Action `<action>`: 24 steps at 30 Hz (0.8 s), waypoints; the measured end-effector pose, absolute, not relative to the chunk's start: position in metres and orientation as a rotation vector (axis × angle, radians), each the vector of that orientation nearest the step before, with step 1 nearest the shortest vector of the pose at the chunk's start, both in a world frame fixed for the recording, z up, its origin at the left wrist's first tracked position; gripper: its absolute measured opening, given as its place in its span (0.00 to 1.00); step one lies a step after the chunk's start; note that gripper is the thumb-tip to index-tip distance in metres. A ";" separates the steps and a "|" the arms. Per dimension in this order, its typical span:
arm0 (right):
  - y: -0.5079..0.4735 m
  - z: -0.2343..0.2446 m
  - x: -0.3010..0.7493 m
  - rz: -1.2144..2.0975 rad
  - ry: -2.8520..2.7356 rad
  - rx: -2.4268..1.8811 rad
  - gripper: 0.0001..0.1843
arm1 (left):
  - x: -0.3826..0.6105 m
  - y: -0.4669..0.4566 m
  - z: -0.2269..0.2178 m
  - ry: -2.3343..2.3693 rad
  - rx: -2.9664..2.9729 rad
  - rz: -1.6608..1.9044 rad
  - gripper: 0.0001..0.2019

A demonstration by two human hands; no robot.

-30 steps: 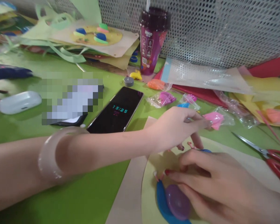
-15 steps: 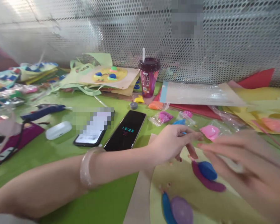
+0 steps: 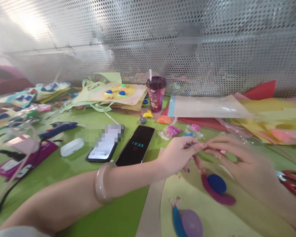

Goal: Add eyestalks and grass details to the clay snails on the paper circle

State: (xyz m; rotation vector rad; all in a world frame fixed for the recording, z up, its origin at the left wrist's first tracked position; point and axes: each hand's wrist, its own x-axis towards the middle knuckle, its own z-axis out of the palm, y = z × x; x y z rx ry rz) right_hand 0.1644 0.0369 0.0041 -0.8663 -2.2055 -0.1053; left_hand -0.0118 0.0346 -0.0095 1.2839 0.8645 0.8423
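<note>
My left hand (image 3: pixel 179 152), with a pale bangle (image 3: pixel 101 184) on its wrist, is closed in a pinch. Its fingertips meet those of my right hand (image 3: pixel 244 161), also pinched; anything between them is too small to make out. Below both hands lies a yellow paper shape (image 3: pixel 192 187) on a white sheet (image 3: pixel 150 210). On the paper is a clay snail with a magenta body (image 3: pixel 219 197) and a dark blue shell (image 3: pixel 217 184). Nearer me sits a second clay snail with a blue body (image 3: pixel 177 222) and a purple shell (image 3: pixel 192 223); small stalks rise from its head.
Two phones (image 3: pixel 135 144) (image 3: pixel 105 144) and a white earbud case (image 3: pixel 72 147) lie left. Behind stand a purple cup (image 3: pixel 156 95) and bagged clay (image 3: pixel 172 130). A glue gun (image 3: pixel 59 129), a magenta box (image 3: pixel 39 156) and red-handled scissors (image 3: pixel 293 181) lie at the sides.
My right hand has moved left, and its fingertips now meet my left hand's. The view has tilted up and turned slightly, bringing the scissors into sight at right.
</note>
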 end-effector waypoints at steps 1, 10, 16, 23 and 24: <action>0.037 0.004 0.165 -0.117 -2.202 -0.863 0.12 | -0.012 0.035 -0.009 0.870 1.289 0.839 0.11; 0.039 -0.006 0.168 -0.205 -2.179 -0.864 0.10 | -0.013 0.032 -0.009 0.871 1.300 0.804 0.11; 0.040 -0.008 0.169 -0.227 -2.173 -0.896 0.10 | -0.013 0.030 -0.007 0.859 1.308 0.857 0.11; 0.039 -0.007 0.167 -0.241 -2.185 -0.886 0.09 | -0.013 0.031 -0.009 0.881 1.298 0.871 0.10; 0.038 -0.007 0.166 -0.239 -2.182 -0.882 0.09 | -0.012 0.032 -0.010 0.882 1.305 0.879 0.10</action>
